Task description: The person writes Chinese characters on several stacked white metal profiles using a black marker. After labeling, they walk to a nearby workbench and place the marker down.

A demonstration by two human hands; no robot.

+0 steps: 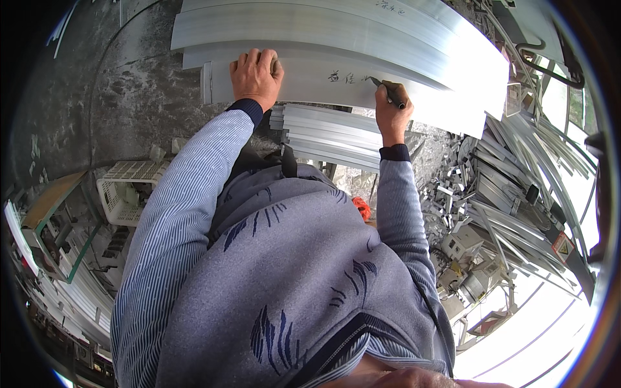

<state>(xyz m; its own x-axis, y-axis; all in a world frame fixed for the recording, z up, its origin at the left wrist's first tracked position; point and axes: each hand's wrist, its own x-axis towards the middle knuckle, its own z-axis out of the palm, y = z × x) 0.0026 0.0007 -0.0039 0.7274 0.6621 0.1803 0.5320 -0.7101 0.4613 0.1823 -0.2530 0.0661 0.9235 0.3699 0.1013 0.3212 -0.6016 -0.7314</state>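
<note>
My right hand (392, 111) grips a black marker pen (394, 96), its tip against a silvery metal panel (304, 84). Dark handwriting runs along the panel just left of the tip. On the panel's left part rests my left hand (257, 77), its fingers curled under and the knuckles up. Whether anything sits inside those fingers is hidden. More long, pale metal profiles (291, 29) lie beyond the panel, one of them with handwriting near the far edge.
Below the panel lies a bundle of shorter metal profiles (330, 134). A white plastic crate (119, 207) stands at the left. Metal offcuts (446, 194) and long loose strips (504, 174) crowd the right side. Something orange-red (361, 208) shows beside my body.
</note>
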